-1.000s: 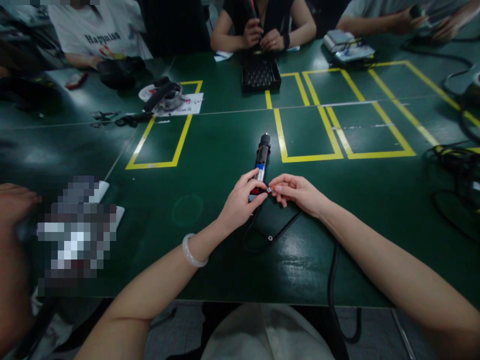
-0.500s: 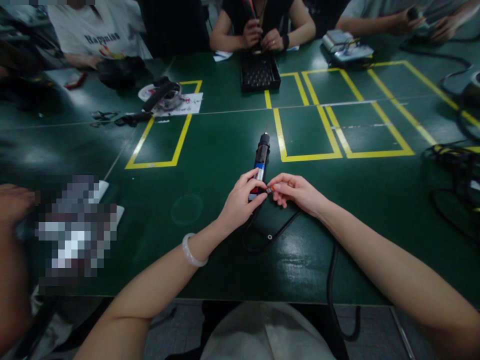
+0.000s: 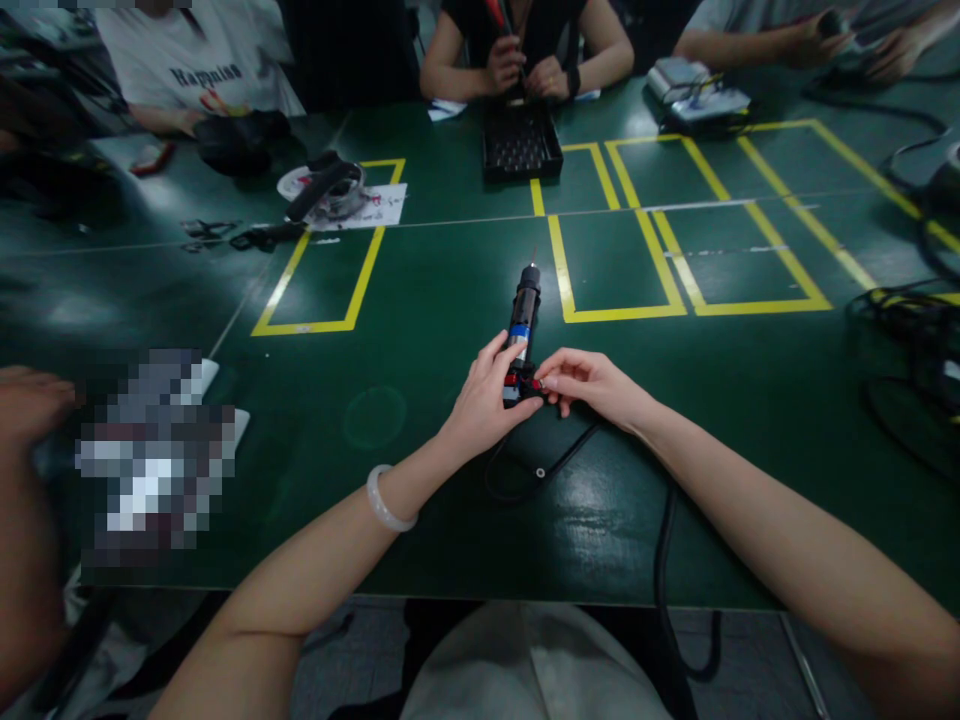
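The left hand (image 3: 484, 400) is steadying a screwdriver (image 3: 525, 305), its fingers and thumb spreading around the rear part of the body. The right hand (image 3: 589, 383) is pinching a small red piece (image 3: 538, 385) just beside that rear end, thumb and forefinger closing on it. The fingertips are hiding much of the piece, so whether it is joining the screwdriver or only touching it cannot be fairly told. The screwdriver is lying on the green table (image 3: 420, 540), its thin tip pointing away from the person. A black cord (image 3: 574, 450) is looping near the hands, with a small ring (image 3: 540, 473) showing beside it, and a thicker cable (image 3: 661, 570) is hanging over the near edge. Beyond, a black tray (image 3: 521, 178) is standing before a co-worker (image 3: 506, 70), and a roll of tape (image 3: 337, 195) is resting partly on a paper (image 3: 390, 205). On judgement, the pinch is presenting the main risk: so small a piece could be slipping free if the fingertips were rolling or pressing unevenly. The round body could be turning under a light left hold, and a pull on the cord could be dragging the rear end out of line.
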Motion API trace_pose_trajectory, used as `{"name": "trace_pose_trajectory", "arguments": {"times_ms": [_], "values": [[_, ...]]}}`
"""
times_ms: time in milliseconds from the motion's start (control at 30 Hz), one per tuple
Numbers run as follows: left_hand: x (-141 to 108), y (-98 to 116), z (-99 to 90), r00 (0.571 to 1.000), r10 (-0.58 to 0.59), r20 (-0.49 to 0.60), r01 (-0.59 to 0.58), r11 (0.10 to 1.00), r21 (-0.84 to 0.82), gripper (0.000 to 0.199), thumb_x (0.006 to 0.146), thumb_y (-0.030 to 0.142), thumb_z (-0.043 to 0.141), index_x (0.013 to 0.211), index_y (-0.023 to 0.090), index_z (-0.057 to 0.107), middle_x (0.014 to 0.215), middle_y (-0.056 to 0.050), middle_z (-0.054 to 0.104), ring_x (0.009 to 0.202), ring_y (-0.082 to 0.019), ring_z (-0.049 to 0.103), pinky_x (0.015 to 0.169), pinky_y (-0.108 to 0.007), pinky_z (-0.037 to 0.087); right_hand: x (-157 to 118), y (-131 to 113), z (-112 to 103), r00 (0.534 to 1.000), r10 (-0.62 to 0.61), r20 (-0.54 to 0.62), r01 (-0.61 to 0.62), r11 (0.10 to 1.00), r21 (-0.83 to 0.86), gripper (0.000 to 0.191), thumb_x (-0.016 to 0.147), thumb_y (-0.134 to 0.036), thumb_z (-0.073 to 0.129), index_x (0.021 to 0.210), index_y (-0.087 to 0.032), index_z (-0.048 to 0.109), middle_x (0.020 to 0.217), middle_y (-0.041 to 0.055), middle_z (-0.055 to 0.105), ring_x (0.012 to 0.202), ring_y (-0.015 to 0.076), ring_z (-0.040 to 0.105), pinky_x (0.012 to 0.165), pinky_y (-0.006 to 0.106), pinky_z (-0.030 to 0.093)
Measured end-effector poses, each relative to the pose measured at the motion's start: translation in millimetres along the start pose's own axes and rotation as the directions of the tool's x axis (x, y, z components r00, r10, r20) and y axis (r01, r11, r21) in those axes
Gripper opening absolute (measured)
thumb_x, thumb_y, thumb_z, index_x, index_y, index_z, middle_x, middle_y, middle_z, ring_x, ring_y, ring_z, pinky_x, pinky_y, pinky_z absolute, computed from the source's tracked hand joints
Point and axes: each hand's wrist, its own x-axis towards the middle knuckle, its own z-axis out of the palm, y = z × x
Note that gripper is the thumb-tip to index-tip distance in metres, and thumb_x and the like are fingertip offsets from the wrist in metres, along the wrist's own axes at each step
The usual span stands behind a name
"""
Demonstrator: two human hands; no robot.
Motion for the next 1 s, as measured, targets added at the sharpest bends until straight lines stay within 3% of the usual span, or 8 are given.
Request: {"name": "trace_pose_trajectory", "arguments": {"times_ms": [200, 367, 500, 600, 700, 833, 1000], "values": [[0.5, 0.0, -0.5, 0.999, -0.024, 0.04, 0.024, 1.0, -0.003, 0.071, 0.086, 0.042, 0.066, 0.147, 0.017, 0.04, 0.159, -0.018, 0.029, 0.147, -0.031, 0.03, 0.118, -0.048, 0.029, -1.5, 1.1, 2.6, 0.995, -0.086, 0.047, 0.093, 0.979, -0.181, 0.018, 0.084, -0.032, 0.07, 0.092, -0.016, 0.065, 0.073, -0.0006, 0.06, 0.058, 0.0094, 0.056, 0.05, 0.022, 0.052], [0.4, 1.2, -0.9, 0.999, -0.01, 0.036, 0.01, 1.0, -0.007, 0.069, 0.088, 0.042, 0.064, 0.147, 0.018, 0.04, 0.158, -0.017, 0.03, 0.147, -0.03, 0.03, 0.119, -0.046, 0.028, -1.3, 6.8, 2.9, 0.994, -0.106, 0.014, 0.106, 0.967, -0.232, 0.03, 0.08, -0.027, 0.071, 0.104, -0.019, 0.057, 0.089, 0.0015, 0.06, 0.066, 0.011, 0.057, 0.047, 0.02, 0.05], [0.0, 1.5, -1.1, 0.999, -0.003, 0.035, 0.003, 1.0, -0.004, 0.068, 0.088, 0.042, 0.063, 0.147, 0.017, 0.041, 0.158, -0.017, 0.03, 0.148, -0.029, 0.03, 0.12, -0.044, 0.028, -1.4, 8.0, 1.1, 0.998, -0.065, -0.019, 0.054, 0.935, -0.351, 0.022, 0.081, -0.03, 0.068, 0.096, -0.017, 0.058, 0.073, -0.0001, 0.06, 0.058, 0.0114, 0.055, 0.048, 0.023, 0.049], [0.1, 1.3, -0.9, 0.999, 0.004, 0.041, -0.004, 1.0, 0.012, 0.065, 0.089, 0.041, 0.063, 0.146, 0.018, 0.043, 0.158, -0.017, 0.029, 0.148, -0.028, 0.03, 0.12, -0.043, 0.029, -1.1, 6.6, 0.4, 0.993, -0.11, -0.042, 0.081, 0.897, -0.435, 0.019, 0.081, -0.03, 0.068, 0.093, -0.016, 0.062, 0.073, 0.0005, 0.06, 0.059, 0.012, 0.055, 0.05, 0.024, 0.048], [0.4, 1.8, -0.3, 0.999, -0.007, 0.05, 0.006, 0.999, 0.033, 0.061, 0.089, 0.04, 0.063, 0.144, 0.019, 0.047, 0.159, -0.016, 0.027, 0.148, -0.028, 0.029, 0.119, -0.044, 0.029, -0.3, 6.3, 2.4, 0.989, -0.14, -0.04, 0.109, 0.897, -0.429, 0.018, 0.081, -0.03, 0.068, 0.09, -0.017, 0.061, 0.072, -0.0004, 0.058, 0.059, 0.0114, 0.054, 0.05, 0.023, 0.046], [0.6, 4.3, 0.3, 0.998, -0.021, 0.051, 0.018, 0.998, 0.058, 0.059, 0.088, 0.039, 0.063, 0.142, 0.019, 0.049, 0.158, -0.017, 0.028, 0.148, -0.028, 0.03, 0.118, -0.044, 0.03, -0.4, 6.8, 7.3, 0.995, -0.091, -0.03, 0.075, 0.933, -0.351, 0.018, 0.083, -0.031, 0.065, 0.092, -0.018, 0.057, 0.072, -0.001, 0.056, 0.061, 0.0124, 0.054, 0.049, 0.023, 0.047], [2.3, 7.8, 0.8, 0.999, -0.027, 0.046, 0.02, 0.99, 0.137, 0.059, 0.089, 0.044, 0.062, 0.142, 0.02, 0.051, 0.157, -0.017, 0.029, 0.143, -0.03, 0.036, 0.114, -0.044, 0.034, -1.0, 6.5, 9.1, 0.991, -0.134, -0.011, 0.121, 0.923, -0.365, 0.017, 0.084, -0.02, 0.058, 0.1, -0.019, 0.054, 0.081, -0.0009, 0.057, 0.063, 0.0108, 0.055, 0.05, 0.022, 0.049]]}}
